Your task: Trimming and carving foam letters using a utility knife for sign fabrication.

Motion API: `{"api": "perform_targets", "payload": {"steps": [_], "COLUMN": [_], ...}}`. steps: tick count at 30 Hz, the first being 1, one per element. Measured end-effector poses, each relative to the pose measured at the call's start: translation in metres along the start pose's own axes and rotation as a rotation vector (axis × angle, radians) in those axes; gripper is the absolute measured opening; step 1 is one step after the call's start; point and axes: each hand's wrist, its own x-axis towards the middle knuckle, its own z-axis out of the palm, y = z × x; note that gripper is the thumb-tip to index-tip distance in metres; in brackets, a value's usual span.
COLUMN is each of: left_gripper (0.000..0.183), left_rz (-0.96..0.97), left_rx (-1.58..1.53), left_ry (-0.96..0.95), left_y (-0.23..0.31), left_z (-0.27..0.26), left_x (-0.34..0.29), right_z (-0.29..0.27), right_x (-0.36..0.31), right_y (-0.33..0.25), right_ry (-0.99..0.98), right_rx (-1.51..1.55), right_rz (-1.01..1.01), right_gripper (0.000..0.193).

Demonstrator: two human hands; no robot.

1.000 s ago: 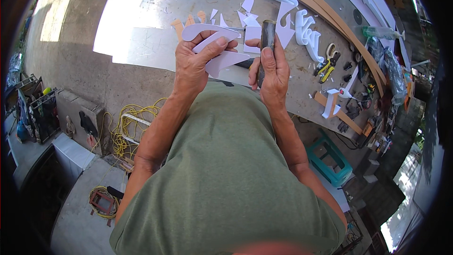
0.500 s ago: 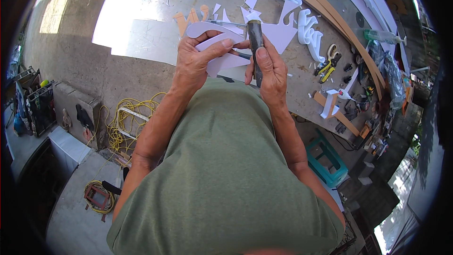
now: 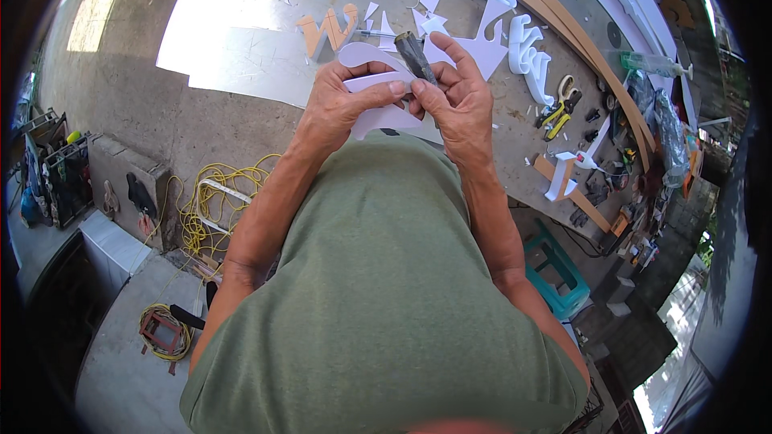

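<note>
Both of the person's arms bend at the elbow and bring the hands together above the near edge of the table point(image 3: 515, 137). The left forearm point(image 3: 275, 201) slants up and rightward; the left hand point(image 3: 342, 100) pinches, thumb laid flat over curled fingers. The right forearm point(image 3: 492, 221) rises more steeply. The right hand point(image 3: 462, 104) has its index finger stretched up and leftward, its thumb tip near the left thumb's.

From where I stand, the shirt point(image 3: 378, 273) is a muted green, loose and softly creased, with short sleeves point(image 3: 563, 366); the forearms point(image 3: 277, 201), left hand point(image 3: 331, 106) and right hand point(image 3: 468, 111) are bare.
</note>
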Motion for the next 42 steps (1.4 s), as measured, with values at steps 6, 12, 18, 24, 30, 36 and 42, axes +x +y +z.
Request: {"api": "perform_targets", "payload": {"steps": [6, 12, 18, 24, 30, 36, 42], "left_gripper": [0.032, 0.031, 0.045, 0.047, 0.043, 0.036, 0.027], "left_rz": [-0.036, -0.015, -0.085, -0.046, -0.057, 0.04, 0.074], "left_rx": [-0.127, 0.005, 0.034, -0.023, -0.113, -0.195, -0.305], "left_ry": [0.06, 0.269, 0.264, 0.29, 0.369, 0.258, 0.171], "left_y": [-0.014, -0.035, -0.053, -0.052, -0.047, -0.03, 0.0], "left_z": [-0.023, -0.078, -0.129, -0.137, -0.123, -0.078, -0.039], "left_x": [0.002, -0.002, -0.018, -0.027, -0.03, -0.02, -0.013], "right_z": [-0.002, -0.05, -0.101, -0.114, -0.077, 0.0, 0.027], "right_x": [0.011, 0.015, -0.002, -0.006, -0.004, 0.003, 0.014], "right_y": [0.018, 0.058, 0.078, 0.086, 0.064, 0.037, 0.008], "right_ry": [0.015, 0.118, 0.163, 0.157, 0.191, -0.016, -0.149], "right_rx": [0.039, -0.494, -1.161, -1.137, -0.732, -0.318, -0.323], "right_rz": [0.006, 0.051, -0.142, -0.071, 0.264, 0.077, -0.011], "right_gripper": [0.059, 0.044, 0.043, 0.042, 0.045, 0.05, 0.048]}}
